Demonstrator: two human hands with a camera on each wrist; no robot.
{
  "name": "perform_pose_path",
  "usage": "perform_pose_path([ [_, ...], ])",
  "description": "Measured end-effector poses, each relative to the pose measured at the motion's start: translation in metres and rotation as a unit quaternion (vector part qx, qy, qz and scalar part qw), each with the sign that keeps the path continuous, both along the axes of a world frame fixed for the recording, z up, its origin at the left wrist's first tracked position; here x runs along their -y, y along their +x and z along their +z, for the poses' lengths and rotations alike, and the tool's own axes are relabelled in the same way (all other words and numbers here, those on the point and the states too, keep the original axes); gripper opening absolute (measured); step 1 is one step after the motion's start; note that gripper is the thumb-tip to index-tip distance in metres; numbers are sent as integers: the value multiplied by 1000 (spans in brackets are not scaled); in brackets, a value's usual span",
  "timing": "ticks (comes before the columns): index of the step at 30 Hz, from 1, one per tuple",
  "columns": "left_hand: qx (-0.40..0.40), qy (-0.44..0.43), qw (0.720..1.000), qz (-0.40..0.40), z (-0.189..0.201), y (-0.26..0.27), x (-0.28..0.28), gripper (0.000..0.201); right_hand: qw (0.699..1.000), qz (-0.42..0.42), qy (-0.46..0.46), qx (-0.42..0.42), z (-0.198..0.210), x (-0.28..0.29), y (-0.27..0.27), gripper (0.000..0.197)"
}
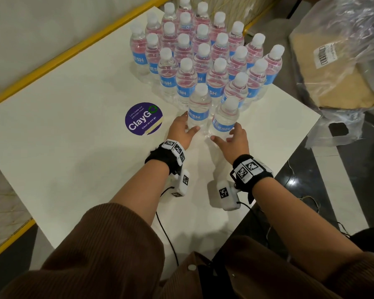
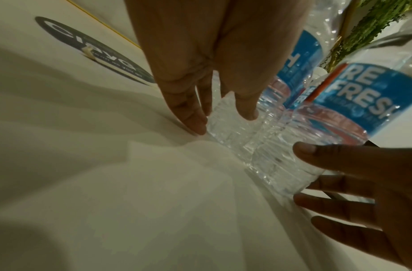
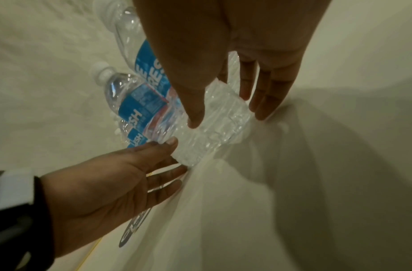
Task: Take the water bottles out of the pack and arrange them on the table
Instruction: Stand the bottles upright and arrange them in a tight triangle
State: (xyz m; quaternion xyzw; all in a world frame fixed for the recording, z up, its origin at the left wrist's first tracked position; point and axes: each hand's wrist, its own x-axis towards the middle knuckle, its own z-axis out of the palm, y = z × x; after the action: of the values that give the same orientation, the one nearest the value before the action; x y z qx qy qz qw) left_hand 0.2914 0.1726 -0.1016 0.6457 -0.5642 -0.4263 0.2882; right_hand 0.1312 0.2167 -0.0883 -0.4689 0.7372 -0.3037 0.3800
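Several clear water bottles [image 1: 203, 50] with white caps and blue labels stand packed together on the white table [image 1: 73, 158]. Two more stand upright at the front of the group. My left hand [image 1: 189, 126] flanks the base of the front left bottle [image 1: 198, 108], thumb and straight fingers on either side. The wrist views show the same left hand [image 2: 223, 119] at the same bottle [image 2: 225, 128]. My right hand [image 1: 225, 134] flanks the base of the front right bottle [image 1: 225, 117] with its fingers spread and straight. The right wrist view shows this right hand [image 3: 228, 119] at that bottle [image 3: 223, 113].
A round purple sticker [image 1: 143, 118] lies on the table left of my hands. Crumpled clear plastic wrap [image 1: 343, 39] and a brown parcel [image 1: 333, 83] sit beyond the table's right edge. A yellow rail [image 1: 52, 61] runs behind the table's far left side.
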Motion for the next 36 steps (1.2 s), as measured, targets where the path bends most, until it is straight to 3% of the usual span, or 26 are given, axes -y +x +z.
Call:
perform_pose_path([
  [5,12,5,1000,22,1,1,7,76,1000,4,19,-13,-2,1,-8,66],
  [11,29,33,999,28,7,5,23,60,1000,-9,30,6,-1,8,-5,68],
  [17,19,14,1000,0,5,8,27,58,993,-33,52,103,0,9,-13,61],
  [36,1,23,999,36,7,1,31,47,997,-56,20,42,-16,11,0,60],
])
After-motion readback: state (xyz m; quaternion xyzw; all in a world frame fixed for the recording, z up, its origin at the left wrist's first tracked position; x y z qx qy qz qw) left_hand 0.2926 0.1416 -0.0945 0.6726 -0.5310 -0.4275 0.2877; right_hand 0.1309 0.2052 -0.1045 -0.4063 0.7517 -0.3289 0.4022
